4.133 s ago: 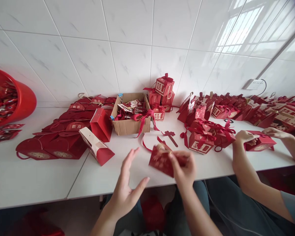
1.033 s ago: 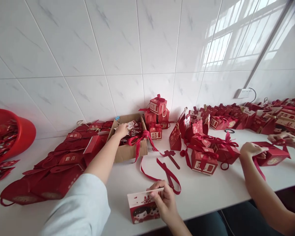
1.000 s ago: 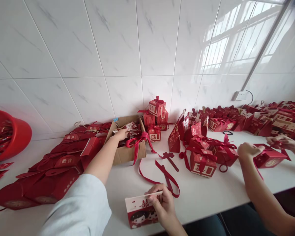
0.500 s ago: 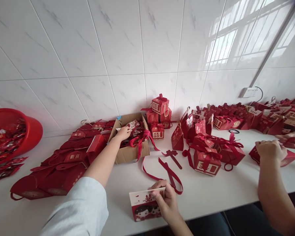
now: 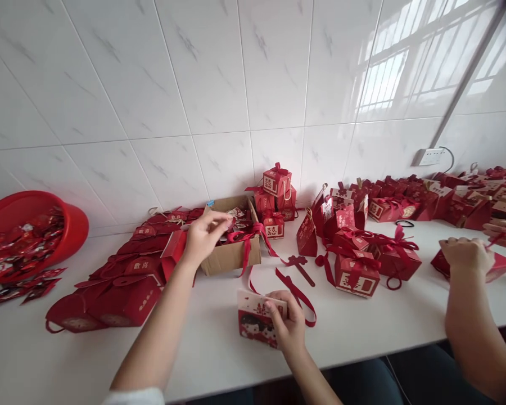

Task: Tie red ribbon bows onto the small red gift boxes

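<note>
My right hand (image 5: pixel 287 323) grips the edge of a red-and-white printed card (image 5: pixel 255 323) with a cartoon figure and red characters, held upright over the table's front part. My left hand (image 5: pixel 206 236) is raised beside the cardboard box (image 5: pixel 231 257), thumb and fingers pinched together. Whatever the left fingertips hold, if anything, is too small to make out. Inside the cardboard box lie small red-and-white printed pieces (image 5: pixel 238 216). A red ribbon (image 5: pixel 247 247) hangs over its front. Behind the card, another red ribbon (image 5: pixel 306 306) lies loose on the table.
At left stand a red plastic tub (image 5: pixel 73 230) of wrapped sweets and rows of red gift boxes (image 5: pixel 124 301). Stacked boxes (image 5: pixel 277 183) and tied boxes (image 5: pixel 356 275) stand centre and right. A co-worker's hands (image 5: pixel 468 257) work on a red box (image 5: pixel 504 267) at far right.
My left hand has come up out of the cardboard box and back toward me, its fingers now pinched. The card in my right hand has shifted slightly up and turned. The view has shifted a little.
</note>
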`<state>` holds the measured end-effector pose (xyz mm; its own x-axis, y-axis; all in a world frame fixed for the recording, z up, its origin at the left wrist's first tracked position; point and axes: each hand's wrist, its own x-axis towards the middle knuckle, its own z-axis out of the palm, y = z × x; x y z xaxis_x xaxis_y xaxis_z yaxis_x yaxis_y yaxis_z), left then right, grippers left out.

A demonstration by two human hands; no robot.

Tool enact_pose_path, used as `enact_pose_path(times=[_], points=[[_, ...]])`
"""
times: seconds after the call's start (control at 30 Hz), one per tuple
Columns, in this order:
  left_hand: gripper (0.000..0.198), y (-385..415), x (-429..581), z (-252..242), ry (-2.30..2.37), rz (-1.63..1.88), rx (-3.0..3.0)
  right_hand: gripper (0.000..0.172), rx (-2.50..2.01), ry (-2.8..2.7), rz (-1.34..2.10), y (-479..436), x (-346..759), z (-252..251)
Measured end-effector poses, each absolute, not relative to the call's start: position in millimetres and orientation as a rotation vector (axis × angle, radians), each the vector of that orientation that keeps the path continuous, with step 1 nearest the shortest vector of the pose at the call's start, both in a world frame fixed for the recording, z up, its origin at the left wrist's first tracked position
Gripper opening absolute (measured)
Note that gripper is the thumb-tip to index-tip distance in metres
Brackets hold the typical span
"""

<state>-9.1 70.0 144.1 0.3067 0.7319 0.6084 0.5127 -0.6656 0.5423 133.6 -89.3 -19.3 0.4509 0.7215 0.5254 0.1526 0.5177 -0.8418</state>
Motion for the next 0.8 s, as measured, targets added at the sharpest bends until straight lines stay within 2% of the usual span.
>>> enact_pose_path(times=[0.07, 0.1, 0.2, 0.27, 0.33, 0.47, 0.67, 0.8], points=[[0.016, 19, -24, 140, 0.837, 1.334, 2.296, 0.008, -1.077, -1.039, 0.294, -88, 134, -17], [0.011, -4, -31, 136, 0.722, 1.314, 2.228, 0.013, -1.118, -1.016, 0.22, -90, 134, -15], [0.009, -57, -44, 119, 0.62, 1.148, 2.011, 0.052, -1.165, -0.943, 0.063, -109, 134, 0], [0.013, -75, -47, 105, 0.587, 1.006, 1.849, 0.048, -1.02, -0.992, 0.086, -128, 135, 17], [0.018, -84, -47, 93, 0.526, 0.872, 1.691, 0.034, -0.89, -1.258, 0.306, -143, 136, 35], [0.013, -89, -42, 75, 0.426, 0.771, 1.534, 0.034, -0.787, -1.601, 0.696, -154, 136, 56], [0.014, -88, -32, 66, 0.455, 0.732, 1.501, 0.032, -0.805, -1.619, 0.768, -152, 138, 55], [0.004, -86, -29, 63, 0.379, 0.754, 1.499, 0.025, -0.839, -1.607, 0.79, -153, 143, 55]])
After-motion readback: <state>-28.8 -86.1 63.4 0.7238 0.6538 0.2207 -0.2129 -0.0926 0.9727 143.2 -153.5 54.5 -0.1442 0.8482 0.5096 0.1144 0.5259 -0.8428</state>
